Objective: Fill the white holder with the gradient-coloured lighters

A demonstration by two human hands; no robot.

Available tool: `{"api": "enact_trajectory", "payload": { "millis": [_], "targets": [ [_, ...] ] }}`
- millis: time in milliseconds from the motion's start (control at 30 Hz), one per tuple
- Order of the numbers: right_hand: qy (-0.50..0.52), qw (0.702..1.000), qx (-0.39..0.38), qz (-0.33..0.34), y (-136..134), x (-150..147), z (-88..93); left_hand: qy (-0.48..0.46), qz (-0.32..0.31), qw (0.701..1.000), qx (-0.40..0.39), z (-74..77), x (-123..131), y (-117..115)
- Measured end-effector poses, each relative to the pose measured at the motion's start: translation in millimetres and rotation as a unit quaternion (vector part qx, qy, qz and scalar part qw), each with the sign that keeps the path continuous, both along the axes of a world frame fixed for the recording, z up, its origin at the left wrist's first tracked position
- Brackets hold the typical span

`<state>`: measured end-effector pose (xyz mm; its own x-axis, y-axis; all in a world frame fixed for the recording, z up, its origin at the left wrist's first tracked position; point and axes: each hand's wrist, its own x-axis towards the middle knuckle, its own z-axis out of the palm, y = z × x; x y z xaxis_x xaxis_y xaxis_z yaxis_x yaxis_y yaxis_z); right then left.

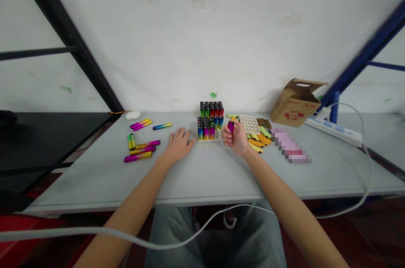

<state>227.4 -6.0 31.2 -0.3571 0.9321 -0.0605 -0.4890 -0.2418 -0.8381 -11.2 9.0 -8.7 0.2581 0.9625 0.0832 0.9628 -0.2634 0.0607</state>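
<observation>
White cable (95, 230) crosses the table edge (209, 200) before open tabletop (205, 173), left hand (179, 144) spread empty, right hand (236, 136) clasping a purple tube (230, 126).

head-worn view, facing forward and down, near over table (209, 179), toward wall (171, 57)

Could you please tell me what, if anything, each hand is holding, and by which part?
The right hand holds a purple cylinder, wrapped around its lower part with the upper end showing. The left hand, lying palm-down, appears to hold nothing.
</observation>
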Motion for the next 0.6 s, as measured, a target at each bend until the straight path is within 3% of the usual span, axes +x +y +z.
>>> {"api": "enact_trajectory", "payload": {
  "millis": [167, 367, 600],
  "targets": [
    [0.016, 1.0, 0.017, -0.007, -2, 0, 1.7, -0.004, 0.002, 1.0, -0.004, 3.2, 1, -2],
    [-0.047, 0.991, 0.035, -0.123, 7, -3, -3.8, -0.003, 0.004, 1.0, -0.016, 7.0, 2, -5],
    [-0.087, 0.975, 0.088, -0.184, 13, 3, -9.9, 0.0, 0.003, 1.0, -0.015, 6.7, 2, -4]
  ]
}}
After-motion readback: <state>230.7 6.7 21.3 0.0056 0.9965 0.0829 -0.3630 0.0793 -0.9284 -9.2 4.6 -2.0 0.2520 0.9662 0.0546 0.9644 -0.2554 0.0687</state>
